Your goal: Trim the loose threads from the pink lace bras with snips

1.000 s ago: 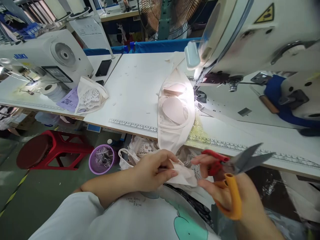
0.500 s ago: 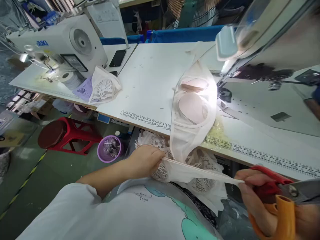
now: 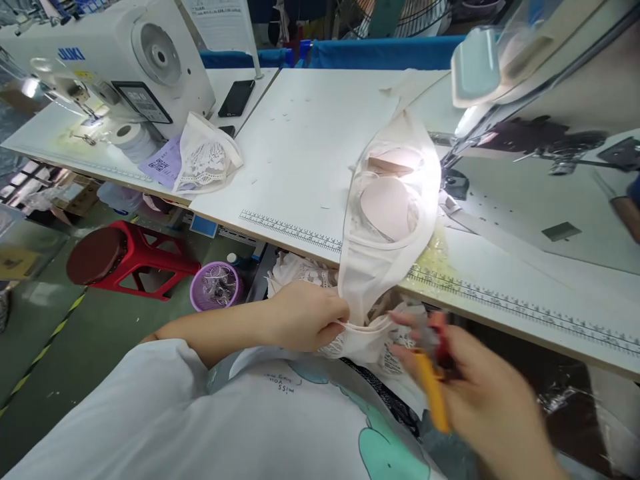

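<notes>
A pale pink-white bra [image 3: 385,208] hangs over the table's front edge, its upper part lying by the needle of the sewing machine. At its lower end my left hand [image 3: 313,317] is closed, pinching the edge of the band between thumb and fingers. My right hand [image 3: 483,383], blurred by motion, is wrapped around scissors with red and orange handles [image 3: 434,393]. Its fingertips are close to the bra's lower end; whether they touch the fabric I cannot tell. White lace pieces [image 3: 300,269] lie in a heap under the table edge, partly hidden by my left hand.
The near sewing machine [image 3: 565,100] stands at the right, and a second white machine [image 3: 150,63] at the left. By that one are a thread cone [image 3: 131,139], a lace cup [image 3: 207,160] and a phone [image 3: 237,98]. A red stool [image 3: 145,260] and a purple basket [image 3: 216,287] are on the floor.
My right hand with the scissors has swung left from the far right toward my left hand. The band that was stretched between both hands is now slack. My left hand has shifted slightly right.
</notes>
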`<state>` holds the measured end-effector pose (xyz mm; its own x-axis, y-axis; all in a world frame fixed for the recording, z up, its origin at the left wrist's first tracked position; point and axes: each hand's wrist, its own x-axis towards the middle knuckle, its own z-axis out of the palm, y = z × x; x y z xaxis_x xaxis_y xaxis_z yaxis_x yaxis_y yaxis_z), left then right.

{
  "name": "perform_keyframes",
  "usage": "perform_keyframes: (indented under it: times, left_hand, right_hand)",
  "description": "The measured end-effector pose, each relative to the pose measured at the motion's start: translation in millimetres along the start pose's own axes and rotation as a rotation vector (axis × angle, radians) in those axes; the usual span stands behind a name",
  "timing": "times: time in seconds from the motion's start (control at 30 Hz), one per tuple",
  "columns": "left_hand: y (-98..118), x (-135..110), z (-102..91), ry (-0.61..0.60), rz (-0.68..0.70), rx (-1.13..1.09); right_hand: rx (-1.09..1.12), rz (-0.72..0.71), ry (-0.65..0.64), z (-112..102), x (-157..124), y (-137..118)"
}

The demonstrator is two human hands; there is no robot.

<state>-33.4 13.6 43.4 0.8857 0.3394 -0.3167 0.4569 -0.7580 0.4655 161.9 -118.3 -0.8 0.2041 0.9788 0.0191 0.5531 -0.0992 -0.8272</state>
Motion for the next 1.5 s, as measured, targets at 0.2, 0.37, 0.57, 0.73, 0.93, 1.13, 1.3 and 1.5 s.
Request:
perform_keyframes:
  times: [0.2,0.37,0.57,0.73,0.93,1.13,1.3,1.5]
  left_hand:
    - [9.6,7.1,-0.9,0.018,0.05,0.016]
    - [-11.9,-2.4,-14.2,-0.062,0.179,0.139]
    - [-46.6,-21.1,-18.7,0.102,0.164,-0.464]
    - [-50.1,-17.4,2.3,0.076,0.012,-1.08]
    - [-36.6,-7.6,20.9,0.135,0.015,-1.364]
    - [-10.0,-6.3,8.0,0.382,0.023,-1.202]
    - [-14.5,-9.3,4.4,0.485,-0.11,-0.993]
    - [-30.2,-14.9,14.6,0.451,-0.18,-1.207]
  right_hand:
    - [-0.084,-0.069,-0.119,28.5,21.4,-24.0]
    - [0.038,0.01,-0.149,23.9,11.5,-2.6]
    - [0.159,0.098,-0.215,19.3,-1.8,22.9]
    - [0.336,0.101,-0.179,23.2,-12.1,32.5]
    - [0.407,0.088,-0.15,24.1,-21.0,40.4]
    - [0.398,0.02,-0.073,35.8,-14.5,22.3]
    - [0.291,0.077,-0.021,49.4,-14.6,12.4]
    - [0.227,0.081,-0.066,53.8,-15.0,15.5]
